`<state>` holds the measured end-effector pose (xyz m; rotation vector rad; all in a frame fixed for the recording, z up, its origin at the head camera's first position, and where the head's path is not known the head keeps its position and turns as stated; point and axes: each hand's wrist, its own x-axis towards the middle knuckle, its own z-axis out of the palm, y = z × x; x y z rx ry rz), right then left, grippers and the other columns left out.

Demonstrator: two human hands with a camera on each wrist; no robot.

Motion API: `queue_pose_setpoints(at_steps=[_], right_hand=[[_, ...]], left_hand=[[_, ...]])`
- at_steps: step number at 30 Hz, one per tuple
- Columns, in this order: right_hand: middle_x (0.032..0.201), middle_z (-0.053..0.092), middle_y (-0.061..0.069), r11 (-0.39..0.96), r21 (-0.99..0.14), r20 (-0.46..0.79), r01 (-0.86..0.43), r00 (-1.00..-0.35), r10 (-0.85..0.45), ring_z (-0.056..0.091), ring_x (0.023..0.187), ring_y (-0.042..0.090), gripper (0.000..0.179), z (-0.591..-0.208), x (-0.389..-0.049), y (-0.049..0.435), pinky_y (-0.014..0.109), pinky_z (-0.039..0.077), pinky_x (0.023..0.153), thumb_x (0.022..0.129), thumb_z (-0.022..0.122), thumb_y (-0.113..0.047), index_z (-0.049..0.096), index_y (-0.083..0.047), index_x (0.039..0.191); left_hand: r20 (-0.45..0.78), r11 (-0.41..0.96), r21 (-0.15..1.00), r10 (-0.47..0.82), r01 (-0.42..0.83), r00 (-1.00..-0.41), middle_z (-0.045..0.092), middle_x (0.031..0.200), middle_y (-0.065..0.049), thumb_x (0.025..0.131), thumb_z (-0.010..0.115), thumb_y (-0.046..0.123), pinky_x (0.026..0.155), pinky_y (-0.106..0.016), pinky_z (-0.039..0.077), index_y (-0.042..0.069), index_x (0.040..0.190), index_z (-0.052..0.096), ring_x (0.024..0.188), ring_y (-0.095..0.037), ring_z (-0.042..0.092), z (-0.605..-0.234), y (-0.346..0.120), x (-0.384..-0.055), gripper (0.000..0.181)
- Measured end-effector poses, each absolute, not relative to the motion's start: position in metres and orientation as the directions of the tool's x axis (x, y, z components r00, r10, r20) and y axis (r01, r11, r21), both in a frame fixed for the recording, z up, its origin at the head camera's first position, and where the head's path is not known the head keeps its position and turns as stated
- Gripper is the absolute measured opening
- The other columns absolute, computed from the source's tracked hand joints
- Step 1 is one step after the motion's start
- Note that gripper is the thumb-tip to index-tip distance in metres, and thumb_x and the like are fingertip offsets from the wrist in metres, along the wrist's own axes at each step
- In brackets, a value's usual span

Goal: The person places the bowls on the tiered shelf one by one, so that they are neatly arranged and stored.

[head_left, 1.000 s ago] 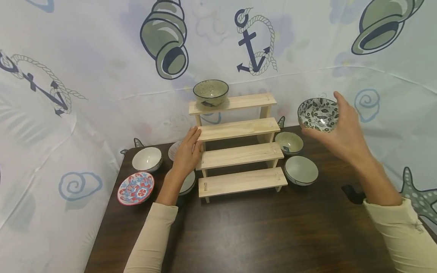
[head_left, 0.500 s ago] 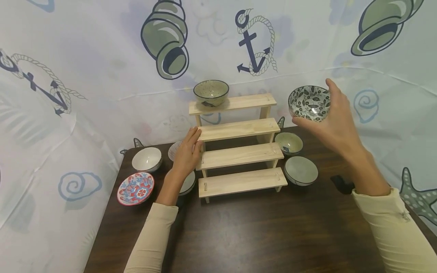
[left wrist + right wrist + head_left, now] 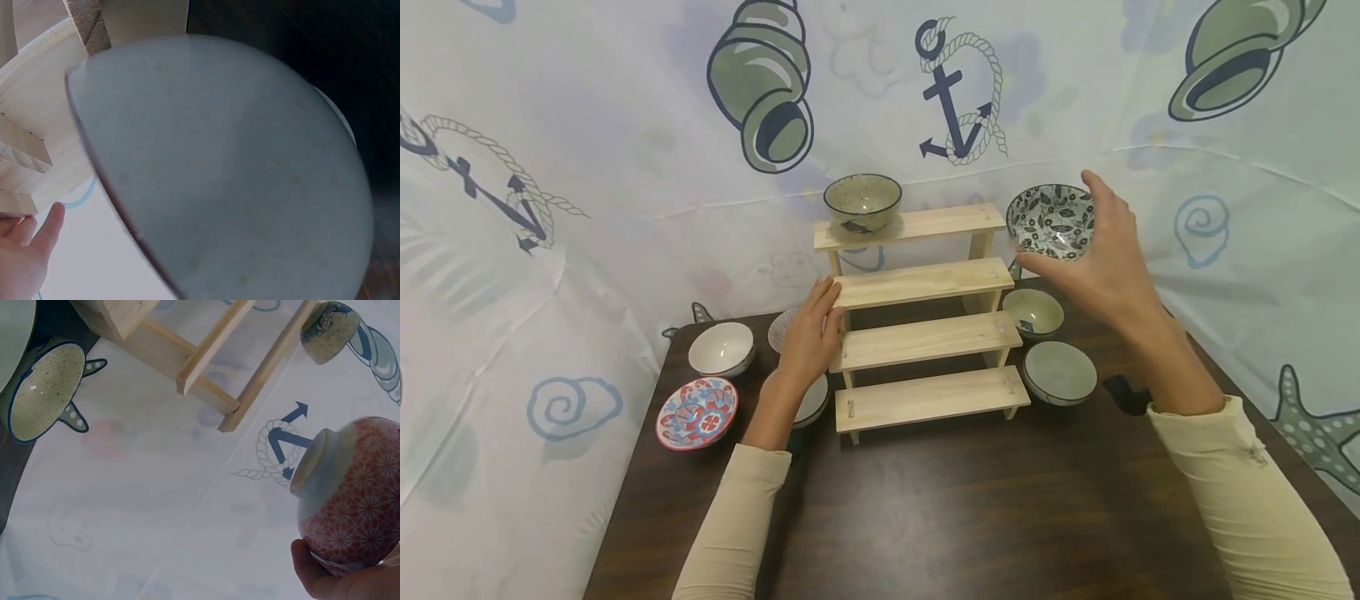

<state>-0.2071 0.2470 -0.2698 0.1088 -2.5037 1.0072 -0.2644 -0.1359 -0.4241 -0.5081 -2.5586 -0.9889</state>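
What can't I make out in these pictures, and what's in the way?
Head view: most of the ribbed bowl, hidden by the left hand.
Head view: part of the dark-rimmed bowl, behind the left forearm.
Left wrist view: the large pale bowl's lower end, cut off by the bottom edge.
Right wrist view: one side of the held bowl, cut off by the right edge.

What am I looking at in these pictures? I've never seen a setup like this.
There is no machine here, only bare-handed human work. The wide picture comes from a camera worn on the head, the other two from one on each wrist. The right hand holds a floral bowl, red on the outside. The left hand touches the left end of a wooden stand with four steps; a speckled bowl sits on the highest. Other bowls and a red-rimmed dish flank it on the dark table.
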Motion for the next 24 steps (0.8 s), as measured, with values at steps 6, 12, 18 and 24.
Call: queue_pose_setpoints(at_steps=[6, 12, 18, 24], right_hand=[[0.169, 0.025, 0.015, 0.725, -0.651, 0.411, -0.223, -0.907, 0.090, 0.023, 0.155, 0.035, 0.116, -0.265, -0.213, 0.241, 0.069, 0.028, 0.119, 0.078, 0.086, -0.049, 0.015, -0.024, 0.167], [0.168, 0.025, 0.015, 0.724, -0.647, 0.419, -0.240, -0.905, 0.075, 0.027, 0.152, 0.037, 0.116, -0.263, -0.220, 0.237, 0.069, 0.030, 0.118, 0.078, 0.085, -0.048, 0.016, -0.022, 0.167], [0.165, 0.030, 0.019, 0.722, -0.649, 0.422, -0.242, -0.904, 0.076, 0.031, 0.148, 0.039, 0.115, -0.264, -0.225, 0.234, 0.068, 0.033, 0.116, 0.078, 0.086, -0.046, 0.017, -0.021, 0.167], [0.165, 0.030, 0.019, 0.730, -0.641, 0.418, -0.238, -0.906, 0.071, 0.029, 0.150, 0.038, 0.115, -0.260, -0.231, 0.230, 0.067, 0.032, 0.116, 0.078, 0.084, -0.050, 0.017, -0.021, 0.167]], left_hand=[[0.426, 0.701, 0.567, 0.200, 0.432, -0.883, 0.037, 0.167, -0.011, 0.111, 0.046, 0.026, 0.125, -0.053, 0.031, 0.006, 0.156, 0.045, 0.158, -0.029, 0.028, -0.424, -0.138, -0.264, 0.049], [0.432, 0.707, 0.564, 0.188, 0.427, -0.882, 0.038, 0.166, -0.011, 0.111, 0.048, 0.025, 0.124, -0.054, 0.032, 0.007, 0.156, 0.045, 0.158, -0.028, 0.029, -0.425, -0.140, -0.265, 0.049], [0.418, 0.710, 0.567, 0.188, 0.417, -0.889, 0.037, 0.167, -0.009, 0.111, 0.048, 0.026, 0.124, -0.053, 0.032, 0.009, 0.157, 0.044, 0.159, -0.027, 0.027, -0.426, -0.139, -0.265, 0.049], [0.411, 0.709, 0.568, 0.196, 0.419, -0.890, 0.036, 0.167, -0.009, 0.111, 0.048, 0.026, 0.124, -0.054, 0.033, 0.009, 0.157, 0.044, 0.159, -0.027, 0.027, -0.424, -0.138, -0.265, 0.049]])
